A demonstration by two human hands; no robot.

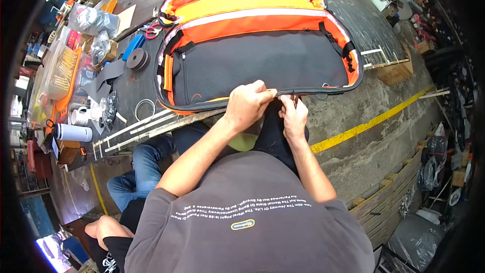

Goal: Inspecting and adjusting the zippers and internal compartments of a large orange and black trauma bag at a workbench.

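Observation:
An orange and black fabric bag point(268, 53) lies unfolded at the table's near edge, its lid laid back on the far side. The bag's zippered rim point(202, 106) runs along the near side, in front of my body. My left hand point(247, 103) pinches this rim between thumb and fingers, left of the middle of the near side. Close beside it, my right hand point(294, 116) is closed with its fingertips at the same rim. A small dark thing shows at the right fingertips; its kind is too small to make out.
Left of the bag lie pink-handled scissors point(153, 31), a black tape roll point(138, 58), a blue tool point(133, 47) and a wire ring point(145, 110). A white tumbler point(74, 132) stands near the table's left edge. Another person's jeans-clad leg point(149, 161) shows at the lower left.

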